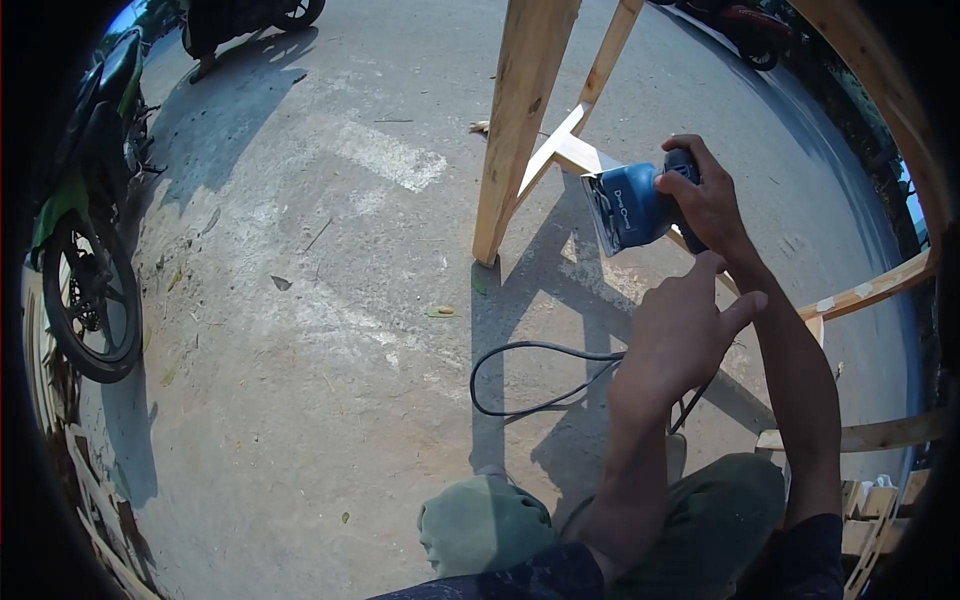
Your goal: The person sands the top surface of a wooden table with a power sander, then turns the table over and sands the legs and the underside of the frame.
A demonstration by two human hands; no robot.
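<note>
My right hand is wrapped around the dark grip of a blue electric sander. The sander is tilted on its side, its flat sanding pad facing left toward a wooden leg and beside a light wooden crosspiece. Lower and closer to me is my left hand, back upward, with the thumb stretched out and the index finger pointing toward my right wrist. Its other fingers are mostly hidden beneath the hand. A black cord loops over the ground to the left and passes behind this hand.
More wooden frame parts curve around on the right. Wood pieces lie at the lower right, with slats along the left edge. A green motorbike stands left; other motorbikes are at the back. The ground is concrete.
</note>
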